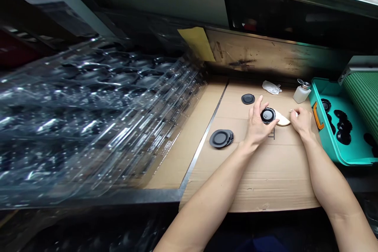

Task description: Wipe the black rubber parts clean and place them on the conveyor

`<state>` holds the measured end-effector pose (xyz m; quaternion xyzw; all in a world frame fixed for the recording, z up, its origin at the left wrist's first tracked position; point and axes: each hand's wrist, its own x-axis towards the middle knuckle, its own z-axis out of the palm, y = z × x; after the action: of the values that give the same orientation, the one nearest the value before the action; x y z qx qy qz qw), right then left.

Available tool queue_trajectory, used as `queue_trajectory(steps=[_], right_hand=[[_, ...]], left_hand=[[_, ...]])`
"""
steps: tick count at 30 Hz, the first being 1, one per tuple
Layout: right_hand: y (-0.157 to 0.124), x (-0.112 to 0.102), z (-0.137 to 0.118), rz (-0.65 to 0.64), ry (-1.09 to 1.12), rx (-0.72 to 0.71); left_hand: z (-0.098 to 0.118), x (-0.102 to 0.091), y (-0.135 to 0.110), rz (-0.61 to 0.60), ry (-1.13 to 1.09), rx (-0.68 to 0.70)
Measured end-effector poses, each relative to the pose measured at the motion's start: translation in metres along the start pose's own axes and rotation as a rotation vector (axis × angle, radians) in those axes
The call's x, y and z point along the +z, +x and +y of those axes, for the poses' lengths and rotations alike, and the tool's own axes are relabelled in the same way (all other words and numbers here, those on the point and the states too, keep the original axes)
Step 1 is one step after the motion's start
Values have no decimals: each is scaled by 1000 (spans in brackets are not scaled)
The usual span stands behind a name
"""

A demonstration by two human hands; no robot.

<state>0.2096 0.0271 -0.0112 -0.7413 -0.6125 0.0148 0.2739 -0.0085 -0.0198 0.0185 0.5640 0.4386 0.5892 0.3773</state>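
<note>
We have left hand (256, 126) half open, thumb and fingers curved round rim of round black part (268, 115), above cardboard sheet (265, 181); rim grip leaves silver centre exposed. Right hand (301, 120) pinched on small white bit (291, 111); can't tell what. White pad (282, 119) between hands. Stacked black discs (220, 138) to left, pump bottle (301, 92) behind, likely for easy reach. Teal bin (358, 147): loose black round parts (344, 126). Clear blister trays (126, 126) stacked; pocket contents blurred.

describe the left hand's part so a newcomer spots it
Over the brown cardboard, left of the teal bin, find the left hand. It holds a round black part. The part's pale grey centre sets it apart from the dark discs lying on the cardboard.
</note>
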Motion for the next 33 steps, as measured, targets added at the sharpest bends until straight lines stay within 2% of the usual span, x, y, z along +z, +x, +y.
queue_trajectory(steps=[5, 7, 9, 12, 14, 16, 18, 20, 22, 26, 29, 33], right_hand=[[-2, -2, -4, -7, -17, -4], [-3, -5, -7, -24, -37, -7], [-4, -8, -10, -55, -51, -19], [-6, -11, -14, -86, -51, -30], [-7, -11, -17, -93, -47, -15], [-8, -10, -18, -101, -44, 0], [-9, -9, -19, -108, -42, 4], [-10, -9, -19, -115, -43, -1], [-11, -8, -18, -117, -47, -1], [-11, -7, -18, -111, -45, 10], [-11, -5, -17, -113, -28, 10], [-12, -2, -14, -130, -9, 0]], left_hand=[[-7, 2, 4, -86, 79, -19], [-1, -2, 6, -117, 97, -49], [9, -16, 7, -130, 128, -96], [21, -56, 0, -57, 246, -125], [22, -94, -9, 54, 413, -114], [17, -132, -17, 113, 609, -133], [8, -162, -21, 93, 735, -157], [-2, -179, -20, 44, 807, -192], [-11, -180, -17, -13, 879, -230], [-18, -163, -9, -144, 1037, -207], [-14, -156, -7, -220, 1145, -215], [-1, -162, -11, -331, 1178, -218]])
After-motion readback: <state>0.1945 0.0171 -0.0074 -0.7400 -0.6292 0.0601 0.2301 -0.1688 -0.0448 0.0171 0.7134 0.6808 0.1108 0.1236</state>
